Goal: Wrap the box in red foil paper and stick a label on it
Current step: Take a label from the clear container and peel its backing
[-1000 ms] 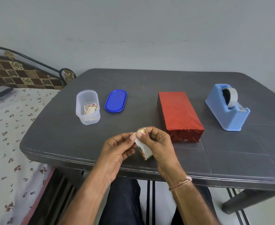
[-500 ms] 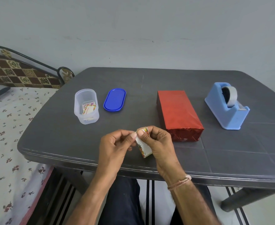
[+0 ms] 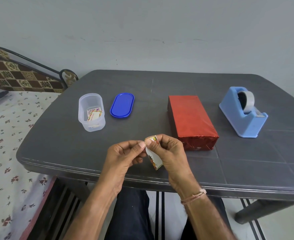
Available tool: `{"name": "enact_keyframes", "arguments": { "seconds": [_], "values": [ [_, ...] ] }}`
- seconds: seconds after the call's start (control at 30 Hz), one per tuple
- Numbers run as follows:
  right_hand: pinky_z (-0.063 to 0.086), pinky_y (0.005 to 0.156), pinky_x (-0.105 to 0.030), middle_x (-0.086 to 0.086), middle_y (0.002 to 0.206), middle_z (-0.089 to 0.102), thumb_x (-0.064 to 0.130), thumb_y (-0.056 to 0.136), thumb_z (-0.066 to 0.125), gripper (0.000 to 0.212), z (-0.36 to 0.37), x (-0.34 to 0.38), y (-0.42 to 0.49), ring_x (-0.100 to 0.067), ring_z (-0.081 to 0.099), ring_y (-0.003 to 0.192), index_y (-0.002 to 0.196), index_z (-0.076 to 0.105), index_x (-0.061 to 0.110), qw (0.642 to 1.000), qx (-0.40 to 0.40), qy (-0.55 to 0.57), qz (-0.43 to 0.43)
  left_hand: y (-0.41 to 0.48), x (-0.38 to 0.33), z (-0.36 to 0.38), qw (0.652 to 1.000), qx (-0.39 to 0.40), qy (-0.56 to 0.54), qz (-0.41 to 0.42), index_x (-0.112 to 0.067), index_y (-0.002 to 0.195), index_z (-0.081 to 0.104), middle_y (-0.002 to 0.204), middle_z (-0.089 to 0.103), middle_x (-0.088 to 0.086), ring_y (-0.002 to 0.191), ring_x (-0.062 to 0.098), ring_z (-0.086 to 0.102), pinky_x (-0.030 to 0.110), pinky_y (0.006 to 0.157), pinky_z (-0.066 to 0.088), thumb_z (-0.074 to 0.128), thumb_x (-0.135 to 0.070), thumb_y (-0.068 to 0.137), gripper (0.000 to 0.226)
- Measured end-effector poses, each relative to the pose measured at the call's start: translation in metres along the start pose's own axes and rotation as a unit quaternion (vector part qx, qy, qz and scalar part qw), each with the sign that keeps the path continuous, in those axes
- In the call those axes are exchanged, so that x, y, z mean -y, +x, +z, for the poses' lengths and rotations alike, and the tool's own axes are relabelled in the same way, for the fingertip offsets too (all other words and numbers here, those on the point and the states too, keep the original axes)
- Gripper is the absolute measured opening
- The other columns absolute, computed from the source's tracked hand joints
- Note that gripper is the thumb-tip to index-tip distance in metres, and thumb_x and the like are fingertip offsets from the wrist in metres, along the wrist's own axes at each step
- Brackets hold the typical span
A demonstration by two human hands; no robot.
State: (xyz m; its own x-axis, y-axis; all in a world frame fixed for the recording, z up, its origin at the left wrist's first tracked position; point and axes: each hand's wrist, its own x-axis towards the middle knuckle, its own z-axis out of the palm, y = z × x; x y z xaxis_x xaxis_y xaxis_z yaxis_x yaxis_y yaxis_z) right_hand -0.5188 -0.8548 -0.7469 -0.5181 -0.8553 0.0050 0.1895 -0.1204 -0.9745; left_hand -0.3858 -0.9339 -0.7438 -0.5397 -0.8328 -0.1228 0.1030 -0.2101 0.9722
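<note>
Red box [image 3: 192, 118] | left hand [image 3: 123, 157], right hand [image 3: 171, 153] pinch label [image 3: 155, 159] | over table edge [image 3: 70, 168]

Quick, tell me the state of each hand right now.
Left hand: pinches the top corner of the small white paper label with a floral border.
Right hand: holds the same label, fingers curled round it.
</note>
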Motion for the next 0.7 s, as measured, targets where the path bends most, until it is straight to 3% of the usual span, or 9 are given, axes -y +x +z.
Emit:
{"name": "enact_keyframes", "arguments": {
  "seconds": [0.17,0.3,0.4,0.5,0.7],
  "values": [
    [0.054,0.062,-0.02,-0.012,0.081,0.075,0.019,0.089,0.078,0.01,-0.0017,-0.0001,0.0015,-0.012,0.067,0.069,0.09,0.078,0.009,0.998,-0.009,-0.055,-0.014,0.0008,0.0,-0.0015,1.0,0.006,0.028,0.001,-0.015,0.091,0.083,0.087,0.077,0.017,0.08,0.02,0.071,0.031,0.075,0.059,0.079,-0.03,0.074,0.023],
    [0.05,0.057,-0.019,-0.021,0.085,0.074,0.018,0.091,0.076,0.013,-0.0029,0.0009,0.0004,-0.013,0.064,0.067,0.094,0.079,0.006,0.999,-0.001,-0.047,-0.012,0.0034,0.0012,-0.0026,0.999,-0.003,0.041,0.007,-0.012,0.091,0.082,0.086,0.077,0.017,0.078,0.02,0.071,0.031,0.074,0.059,0.075,-0.015,0.087,0.008],
    [0.05,0.056,-0.024,-0.024,0.087,0.074,0.018,0.092,0.075,0.013,-0.0036,-0.0006,0.0007,-0.019,0.064,0.068,0.096,0.079,0.006,0.999,0.008,-0.048,-0.011,0.0041,0.0017,-0.0022,0.998,-0.007,0.066,0.019,-0.012,0.089,0.082,0.081,0.076,0.016,0.074,0.018,0.069,0.027,0.069,0.057,0.072,-0.009,0.091,0.01],
    [0.05,0.057,-0.024,-0.016,0.084,0.077,0.018,0.094,0.074,0.012,-0.0046,-0.0033,0.0024,-0.016,0.066,0.069,0.096,0.081,0.009,0.996,0.004,-0.082,-0.022,0.0053,0.0011,-0.0009,0.992,-0.023,0.119,0.042,-0.011,0.086,0.08,0.078,0.077,0.012,0.073,0.018,0.07,0.027,0.067,0.058,0.071,-0.007,0.092,0.012],
    [0.056,0.069,-0.028,0.002,0.082,0.079,0.022,0.093,0.076,0.009,-0.0051,-0.0084,0.0057,-0.012,0.072,0.075,0.095,0.083,0.017,0.986,-0.013,-0.158,-0.046,0.0058,0.0018,-0.0013,0.961,-0.031,0.254,0.108,-0.02,0.078,0.078,0.069,0.074,0.0,0.07,0.024,0.071,0.045,0.072,0.06,0.07,-0.011,0.091,0.018]
  ]
}}
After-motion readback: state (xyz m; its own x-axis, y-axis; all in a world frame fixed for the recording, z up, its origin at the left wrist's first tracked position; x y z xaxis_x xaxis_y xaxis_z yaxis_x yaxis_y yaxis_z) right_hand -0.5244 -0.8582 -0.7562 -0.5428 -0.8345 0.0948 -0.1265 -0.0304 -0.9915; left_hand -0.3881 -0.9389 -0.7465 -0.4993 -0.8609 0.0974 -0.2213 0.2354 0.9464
